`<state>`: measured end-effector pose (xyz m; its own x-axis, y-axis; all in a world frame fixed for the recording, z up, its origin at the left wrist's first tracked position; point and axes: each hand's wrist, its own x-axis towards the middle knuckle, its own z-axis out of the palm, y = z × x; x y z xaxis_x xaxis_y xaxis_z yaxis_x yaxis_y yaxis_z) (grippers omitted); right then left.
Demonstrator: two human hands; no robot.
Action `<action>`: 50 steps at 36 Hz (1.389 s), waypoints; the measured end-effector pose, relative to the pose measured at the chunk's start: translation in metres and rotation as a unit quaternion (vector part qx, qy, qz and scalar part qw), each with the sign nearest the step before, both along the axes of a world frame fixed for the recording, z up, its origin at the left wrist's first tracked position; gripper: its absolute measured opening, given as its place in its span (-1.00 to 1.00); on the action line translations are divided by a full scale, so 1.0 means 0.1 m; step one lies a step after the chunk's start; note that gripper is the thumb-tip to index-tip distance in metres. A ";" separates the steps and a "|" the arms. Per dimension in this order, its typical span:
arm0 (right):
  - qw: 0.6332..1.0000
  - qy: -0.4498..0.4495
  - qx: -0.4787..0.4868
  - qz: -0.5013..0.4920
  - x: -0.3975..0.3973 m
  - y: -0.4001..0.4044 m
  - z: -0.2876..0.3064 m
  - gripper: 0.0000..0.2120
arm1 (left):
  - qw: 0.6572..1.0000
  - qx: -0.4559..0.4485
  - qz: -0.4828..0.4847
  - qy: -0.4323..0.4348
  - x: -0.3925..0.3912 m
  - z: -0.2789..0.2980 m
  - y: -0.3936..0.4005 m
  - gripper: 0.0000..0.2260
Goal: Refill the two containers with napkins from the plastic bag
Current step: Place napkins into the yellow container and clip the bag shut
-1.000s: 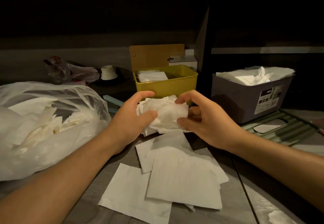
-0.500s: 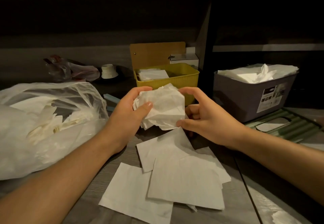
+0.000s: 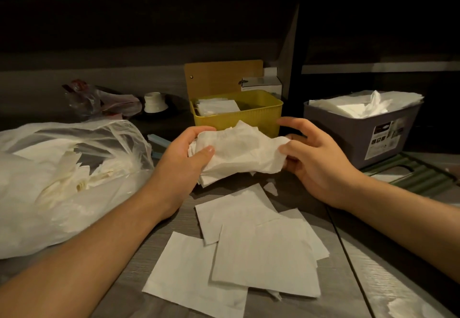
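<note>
A crumpled bunch of white napkins is held above the table between both hands. My left hand grips its left side, thumb over the front. My right hand pinches the right edge with thumb and fingers, the index finger raised. Right behind the bunch stands the yellow container, with a short stack of napkins in its left half. The grey container at the right is heaped with napkins. The clear plastic bag of napkins lies at the left.
Several flat napkins lie spread on the wooden table in front of me. A green ribbed lid lies by the grey container. A small white cup, a crumpled wrapper and a white box sit at the back.
Both hands have lifted the napkin bunch and pulled it wider, the right hand shifting right along its edge. The bunch now sits in front of the yellow container's wall.
</note>
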<state>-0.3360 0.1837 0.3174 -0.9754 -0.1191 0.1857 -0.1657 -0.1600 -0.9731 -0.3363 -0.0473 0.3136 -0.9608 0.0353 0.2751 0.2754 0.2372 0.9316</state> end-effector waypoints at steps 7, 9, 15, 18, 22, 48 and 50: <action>0.984 0.074 -0.010 -0.160 0.03 0.03 0.19 -0.59 | 0.997 -0.066 -0.038 0.004 0.02 -0.02 -0.01 -0.60; 0.984 0.099 -0.031 -0.146 0.08 0.01 0.30 -0.58 | 0.995 -0.087 -0.040 0.008 0.02 -0.03 -0.01 -0.58; 0.990 0.112 -0.078 0.039 0.34 -0.22 0.54 -0.53 | 0.993 -0.098 -0.062 0.016 -0.01 -0.01 0.00 -0.68; 0.984 0.052 -0.132 0.107 0.35 -0.32 0.51 -0.53 | 0.993 -0.079 -0.078 0.034 0.01 -0.01 0.04 -0.68; 0.978 -0.016 -0.177 0.108 0.32 -0.37 0.46 -0.58 | 0.998 -0.022 -0.057 -0.006 -0.04 -0.06 0.07 -0.75; 0.986 -0.126 -0.094 -0.056 0.07 -0.44 0.05 -0.64 | 0.990 0.065 -0.108 -0.066 0.06 0.08 0.10 -0.68; 0.988 -0.121 -0.076 -0.059 0.07 -0.44 0.04 -0.64 | 0.994 0.023 -0.095 -0.043 0.06 0.07 0.11 -0.70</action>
